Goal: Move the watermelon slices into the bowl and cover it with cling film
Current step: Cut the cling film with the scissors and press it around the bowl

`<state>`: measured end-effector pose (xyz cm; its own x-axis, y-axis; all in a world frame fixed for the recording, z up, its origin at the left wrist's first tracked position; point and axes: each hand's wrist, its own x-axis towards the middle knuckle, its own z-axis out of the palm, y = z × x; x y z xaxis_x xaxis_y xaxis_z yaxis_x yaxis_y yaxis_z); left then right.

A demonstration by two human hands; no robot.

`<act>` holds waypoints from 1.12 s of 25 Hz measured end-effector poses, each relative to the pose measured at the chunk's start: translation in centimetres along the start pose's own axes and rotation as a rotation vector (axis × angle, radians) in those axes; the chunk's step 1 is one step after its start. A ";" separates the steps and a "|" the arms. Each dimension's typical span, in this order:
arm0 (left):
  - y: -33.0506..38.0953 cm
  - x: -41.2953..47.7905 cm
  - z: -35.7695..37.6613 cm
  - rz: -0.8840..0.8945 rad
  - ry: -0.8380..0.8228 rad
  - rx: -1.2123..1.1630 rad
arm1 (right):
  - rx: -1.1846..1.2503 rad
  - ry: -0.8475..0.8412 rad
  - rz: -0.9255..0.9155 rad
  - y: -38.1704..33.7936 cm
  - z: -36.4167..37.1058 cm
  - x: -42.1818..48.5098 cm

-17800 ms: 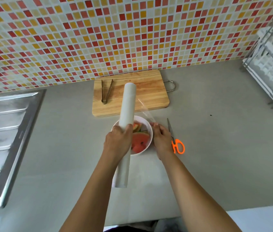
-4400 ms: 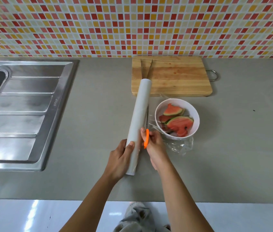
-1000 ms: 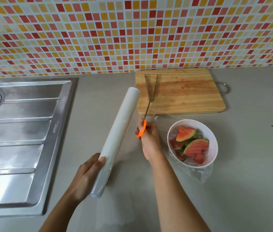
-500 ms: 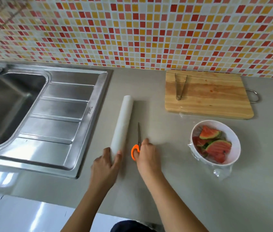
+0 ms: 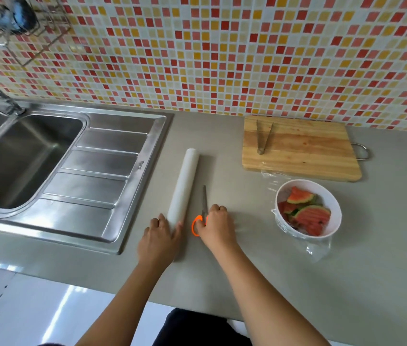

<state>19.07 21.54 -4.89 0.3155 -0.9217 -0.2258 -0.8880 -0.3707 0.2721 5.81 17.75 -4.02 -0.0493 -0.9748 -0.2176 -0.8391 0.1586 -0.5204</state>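
A white bowl with several watermelon slices stands on the grey counter at the right. Loose cling film lies over and around it, with edges trailing on the counter. The white cling film roll lies flat on the counter beside the sink. My left hand holds its near end. The orange-handled scissors lie next to the roll, blades pointing away. My right hand rests on their handles with curled fingers.
A wooden cutting board with metal tongs sits behind the bowl against the tiled wall. A steel sink with drainboard fills the left. A wire rack hangs at the upper left. The counter's front edge is close.
The roll and the scissors have come down onto the counter left of the bowl, away from the cut film. Both hands still rest on them. The view has swung left.
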 end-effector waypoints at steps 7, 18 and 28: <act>1.4 -1.3 -1.0 -0.051 0.067 0.060 | 0.104 0.187 -0.047 2.5 -5.3 0.2; 14.4 -5.6 1.8 0.061 -0.316 -0.909 | 0.157 0.289 -0.020 14.8 -17.8 5.5; 19.2 -3.6 5.8 -0.332 -0.635 -1.471 | 0.376 -0.172 0.294 20.8 -18.9 7.7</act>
<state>-1.05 18.43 -4.27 -0.0935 -0.7295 -0.6776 0.3691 -0.6575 0.6569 -22.25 10.56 -0.89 -0.1376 -0.8458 -0.5155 -0.5482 0.4985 -0.6715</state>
